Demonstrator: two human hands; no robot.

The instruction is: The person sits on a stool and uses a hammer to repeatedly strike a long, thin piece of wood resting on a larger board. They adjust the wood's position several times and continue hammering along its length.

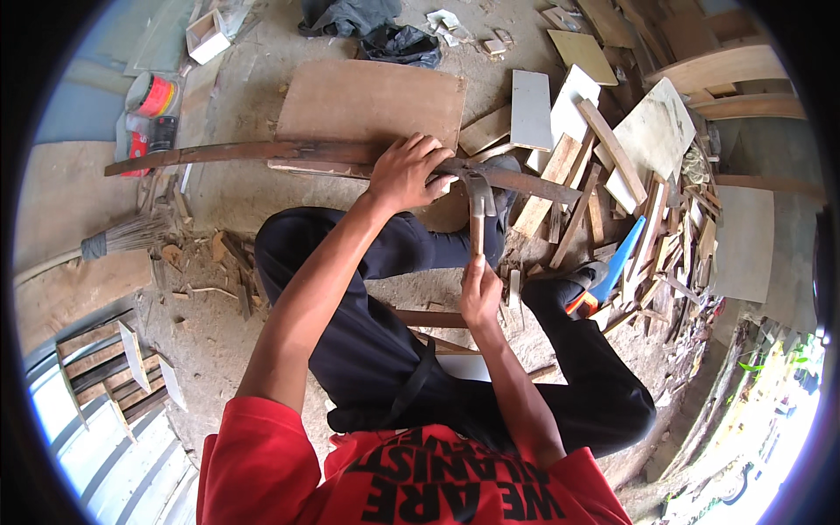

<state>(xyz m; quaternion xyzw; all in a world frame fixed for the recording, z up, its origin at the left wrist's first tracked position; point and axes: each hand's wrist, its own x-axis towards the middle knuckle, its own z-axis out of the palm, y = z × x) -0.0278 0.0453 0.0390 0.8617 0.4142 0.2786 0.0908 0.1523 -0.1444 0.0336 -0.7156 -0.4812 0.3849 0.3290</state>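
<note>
A long, dark strip of wood [236,153] lies crosswise in front of me, over the near edge of a brown board [372,101] and out to the right above my foot. My left hand [407,175] is closed around it near its middle. In my right hand [481,295] is a claw hammer [477,232], gripped by its wooden handle. The hammer's metal head is at the strip, just right of my left hand. Whether the claw has hold of a nail there, I cannot tell.
Offcuts and planks [604,166] are heaped at the right, beside a blue handsaw [628,254] with an orange handle. A stick broom [122,234] lies at the left, below some cans [150,94]. Black plastic bags [398,44] lie at the far side. My bent legs frame the work.
</note>
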